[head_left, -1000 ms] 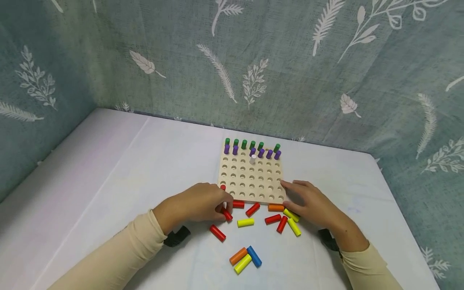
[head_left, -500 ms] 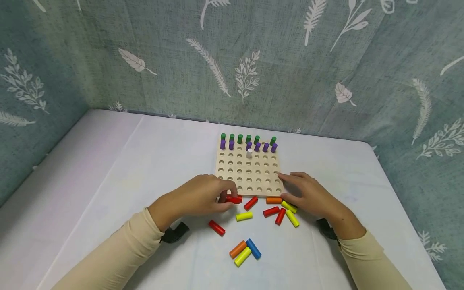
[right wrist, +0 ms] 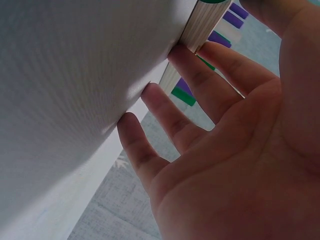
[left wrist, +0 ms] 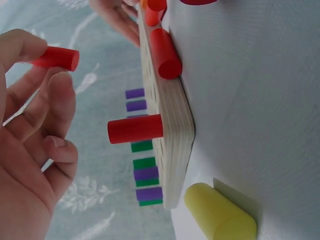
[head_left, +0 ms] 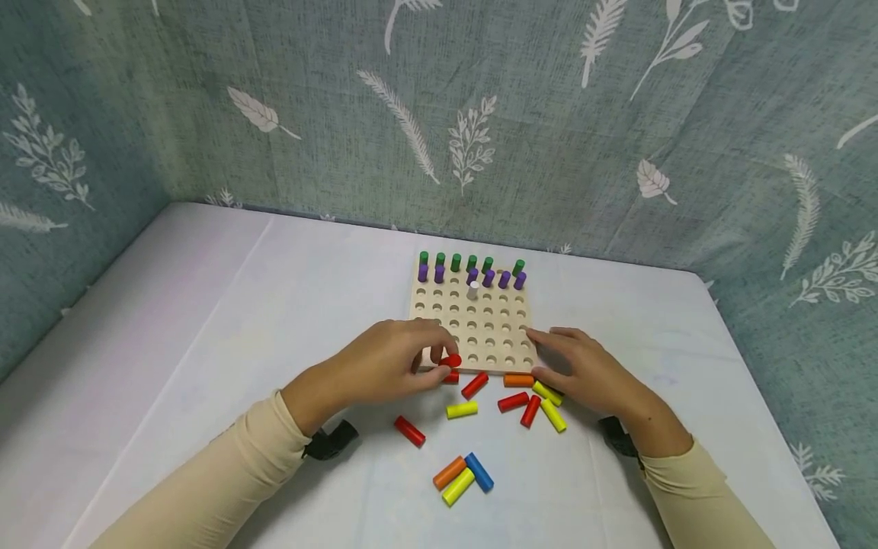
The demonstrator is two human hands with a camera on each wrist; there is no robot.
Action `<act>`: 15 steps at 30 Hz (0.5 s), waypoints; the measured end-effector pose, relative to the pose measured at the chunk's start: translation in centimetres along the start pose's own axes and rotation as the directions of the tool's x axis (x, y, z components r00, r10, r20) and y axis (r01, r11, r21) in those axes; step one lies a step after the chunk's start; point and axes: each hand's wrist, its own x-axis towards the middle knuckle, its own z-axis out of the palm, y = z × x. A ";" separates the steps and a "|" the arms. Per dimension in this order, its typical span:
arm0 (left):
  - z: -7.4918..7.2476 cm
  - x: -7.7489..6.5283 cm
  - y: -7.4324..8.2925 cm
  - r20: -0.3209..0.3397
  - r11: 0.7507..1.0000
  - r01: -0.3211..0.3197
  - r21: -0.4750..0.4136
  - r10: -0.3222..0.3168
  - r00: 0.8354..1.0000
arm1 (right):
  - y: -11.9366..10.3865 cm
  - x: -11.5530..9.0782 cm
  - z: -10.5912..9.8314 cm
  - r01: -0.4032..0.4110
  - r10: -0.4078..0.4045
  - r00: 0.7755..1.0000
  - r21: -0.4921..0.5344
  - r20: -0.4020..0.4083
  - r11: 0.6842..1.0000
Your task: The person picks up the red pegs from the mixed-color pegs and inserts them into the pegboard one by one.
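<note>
In the head view my left hand (head_left: 387,362) pinches a red peg (head_left: 451,361) between thumb and fingers, over the near left corner of the wooden pegboard (head_left: 480,324). The left wrist view shows this peg (left wrist: 62,58) held clear of the board. Another red peg (left wrist: 135,129) stands upright in a corner hole; my left hand hides it in the head view. My right hand (head_left: 583,374) rests at the board's right edge with fingers spread. Its fingertips touch the table and the board's side in the right wrist view. Green pegs (head_left: 456,262) and purple pegs (head_left: 488,278) fill much of the two far rows.
A white peg (head_left: 473,290) stands in the third row. Loose on the white table lie several red pegs (head_left: 475,385), yellow pegs (head_left: 463,410), an orange peg (head_left: 518,380) by the board and a blue peg (head_left: 479,472) nearer. Patterned green cloth (head_left: 343,152) rises behind.
My left hand has picked a red peg off the table, moved right and slightly away, and lifted and turned it over the board's near edge. The right hand has stayed at the board's side.
</note>
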 end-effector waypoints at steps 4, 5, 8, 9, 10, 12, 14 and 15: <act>0.0 0.0 -0.2 -0.044 1.000 -0.018 -0.003 0.018 0.999 | 0.0 0.0 0.0 -0.003 0.003 1.000 0.004 -0.003 1.000; 0.1 0.0 -0.2 -0.050 1.000 -0.020 -0.003 0.020 0.999 | 0.0 0.0 0.0 -0.002 0.002 1.000 0.004 -0.001 1.000; 0.1 0.0 -0.3 -0.066 0.999 -0.032 0.008 0.032 0.997 | 0.0 0.0 0.1 -0.004 0.004 1.000 0.002 0.006 1.000; 0.1 -0.1 -0.4 -0.074 0.999 -0.033 0.015 0.035 0.997 | 0.0 0.0 0.2 -0.005 0.005 1.000 0.000 0.008 1.000; 0.1 -0.1 -0.4 -0.082 0.999 -0.034 0.026 0.036 0.996 | 0.0 0.0 0.2 -0.002 0.002 1.000 -0.004 0.007 1.000; 0.1 0.0 -0.4 -0.103 0.999 -0.034 0.041 0.038 0.994 | 0.0 0.0 0.2 -0.002 0.002 1.000 -0.006 0.004 1.000; 0.1 0.0 -0.5 -0.120 0.999 -0.024 0.049 0.030 0.992 | 0.0 0.0 0.2 -0.005 0.005 1.000 -0.006 0.002 1.000; 0.1 0.0 -0.5 -0.125 0.999 -0.020 0.049 0.026 0.992 | 0.0 0.0 0.2 -0.008 0.008 1.000 -0.002 0.002 1.000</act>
